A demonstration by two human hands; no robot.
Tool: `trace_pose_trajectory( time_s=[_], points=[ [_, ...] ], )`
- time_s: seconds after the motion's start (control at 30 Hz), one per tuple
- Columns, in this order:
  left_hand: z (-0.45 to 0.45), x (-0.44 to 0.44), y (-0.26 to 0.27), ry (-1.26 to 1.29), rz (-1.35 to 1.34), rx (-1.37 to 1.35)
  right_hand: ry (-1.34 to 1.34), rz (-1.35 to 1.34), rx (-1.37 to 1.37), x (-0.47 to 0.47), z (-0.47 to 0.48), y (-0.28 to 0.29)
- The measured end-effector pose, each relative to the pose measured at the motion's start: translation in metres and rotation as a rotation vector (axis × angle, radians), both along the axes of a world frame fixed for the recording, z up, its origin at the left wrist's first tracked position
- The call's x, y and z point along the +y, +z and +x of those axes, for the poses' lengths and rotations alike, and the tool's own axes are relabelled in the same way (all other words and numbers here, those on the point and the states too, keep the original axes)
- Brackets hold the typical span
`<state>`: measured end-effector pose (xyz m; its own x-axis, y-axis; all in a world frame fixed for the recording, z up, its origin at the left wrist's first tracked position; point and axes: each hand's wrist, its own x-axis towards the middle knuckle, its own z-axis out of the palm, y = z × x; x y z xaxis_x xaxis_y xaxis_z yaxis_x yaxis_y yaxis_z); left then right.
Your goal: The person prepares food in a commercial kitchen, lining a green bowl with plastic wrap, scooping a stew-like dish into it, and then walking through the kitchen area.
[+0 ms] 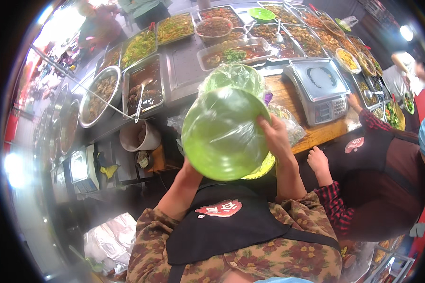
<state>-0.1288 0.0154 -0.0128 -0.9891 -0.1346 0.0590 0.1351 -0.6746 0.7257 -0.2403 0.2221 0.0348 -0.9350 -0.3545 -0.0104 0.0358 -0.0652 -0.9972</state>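
Observation:
A round green plate (226,141) with clear plastic film over it is held up before my chest. My right hand (274,132) grips its right rim, thumb on the face. At its lower left is my left hand (193,169), mostly hidden behind the plate; its fingers cannot be seen. Just beyond, another green plate (233,79) is covered by a clear plastic bag. A yellow-green item (264,168) shows under the held plate's lower right. Clear plastic bags (287,122) lie on the wooden counter, right of my right hand.
A digital scale (318,92) stands on the wooden counter (317,136). Metal trays of cooked food (175,28) fill the back. At left are a tray of dark stew (144,88), a metal bowl of food (101,95) and a white bucket (140,136). A co-worker's hand (318,161) is close at right.

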Motion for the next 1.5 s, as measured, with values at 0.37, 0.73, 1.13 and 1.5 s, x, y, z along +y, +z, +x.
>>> trace_pose_trajectory(
  time_s=[0.37, 0.73, 1.13, 1.5],
  points=[
    [0.036, 0.019, -0.004, -0.112, -0.131, -0.577, -0.476, 1.063, 0.672, -0.053, -0.100, -0.057],
    [0.239, -0.050, -0.010, 0.144, -0.431, -0.645, 0.678, 0.197, 0.525, -0.230, 0.144, -0.038],
    [0.463, -0.082, -0.033, 0.561, -0.686, -0.864, 1.238, 0.055, 0.578, -0.393, 0.486, -0.105],
    [0.485, -0.092, -0.071, 0.711, -0.225, -1.014, 0.926, 0.198, 0.499, -0.333, 0.364, -0.097]
  ],
)
